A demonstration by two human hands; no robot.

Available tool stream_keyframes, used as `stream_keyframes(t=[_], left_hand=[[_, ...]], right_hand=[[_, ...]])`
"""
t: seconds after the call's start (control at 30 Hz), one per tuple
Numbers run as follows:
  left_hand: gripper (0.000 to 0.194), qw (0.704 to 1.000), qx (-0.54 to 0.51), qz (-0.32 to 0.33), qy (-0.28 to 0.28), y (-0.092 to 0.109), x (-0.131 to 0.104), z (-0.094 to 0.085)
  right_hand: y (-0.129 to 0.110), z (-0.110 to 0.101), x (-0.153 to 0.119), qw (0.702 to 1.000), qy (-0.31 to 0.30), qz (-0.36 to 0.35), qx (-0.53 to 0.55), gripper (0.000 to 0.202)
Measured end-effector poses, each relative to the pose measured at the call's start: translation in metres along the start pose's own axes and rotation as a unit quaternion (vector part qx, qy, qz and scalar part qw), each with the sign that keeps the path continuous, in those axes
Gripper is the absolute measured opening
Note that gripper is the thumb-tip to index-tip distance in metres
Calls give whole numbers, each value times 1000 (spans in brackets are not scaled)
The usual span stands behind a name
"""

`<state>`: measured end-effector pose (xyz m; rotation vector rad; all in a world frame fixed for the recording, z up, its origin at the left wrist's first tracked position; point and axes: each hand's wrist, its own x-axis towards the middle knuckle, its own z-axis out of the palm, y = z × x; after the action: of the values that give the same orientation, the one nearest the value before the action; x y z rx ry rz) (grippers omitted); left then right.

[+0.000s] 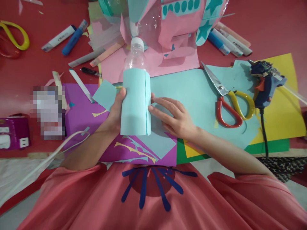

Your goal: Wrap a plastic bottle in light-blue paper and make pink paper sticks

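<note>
A clear plastic bottle (pixel 137 60) with a white cap is wrapped round its body in a light-blue paper sheet (pixel 134 102). The sheet's overlapping edge runs down the right side, slightly wavy. My left hand (pixel 116 110) is closed round the bottle from the left, thumb on the paper; its other fingers are mostly hidden behind. My right hand (pixel 177 118) has its fingers stretched out and apart, the fingertips touching the paper close to that edge. Beneath lie purple paper (pixel 79 111) and a big light-blue sheet (pixel 192 89).
To the right lie scissors (pixel 223 91) with red and yellow handles and a blue glue gun (pixel 265 86) with its cord. A decorated pink bottle piece (pixel 182 28) stands at the back. Markers (pixel 74 38), a black cutter (pixel 90 71) and paper scraps (pixel 136 150) lie around.
</note>
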<state>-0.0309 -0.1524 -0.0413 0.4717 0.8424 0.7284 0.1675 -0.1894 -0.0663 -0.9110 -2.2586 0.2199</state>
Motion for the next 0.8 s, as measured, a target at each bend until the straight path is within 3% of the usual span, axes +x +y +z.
stream_keyframes(t=[0.17, 0.37, 0.47, 0.53, 0.63, 0.73, 0.8], left_hand=[[55, 999, -31, 43, 10, 2, 2, -4], [45, 990, -45, 135, 8, 7, 4, -2], [43, 986, -41, 157, 41, 8, 6, -1], [48, 984, -18, 157, 83, 6, 8, -2], [52, 979, 26, 163, 124, -4, 9, -2], [52, 983, 14, 145, 109, -15, 8, 2], [56, 991, 12, 117, 64, -19, 7, 6]], right_hand=[[-4, -1, 1, 996, 0, -77, 44, 46], [-5, 2, 0, 993, 3, -94, 65, 44], [-3, 2, -1, 986, 20, -108, 122, 41], [0, 1, -2, 981, 58, -78, 168, 35], [3, 1, -1, 974, 81, 44, 205, 29], [3, 5, -2, 967, 36, 129, 218, 63], [4, 8, -3, 961, 5, 161, 224, 77]])
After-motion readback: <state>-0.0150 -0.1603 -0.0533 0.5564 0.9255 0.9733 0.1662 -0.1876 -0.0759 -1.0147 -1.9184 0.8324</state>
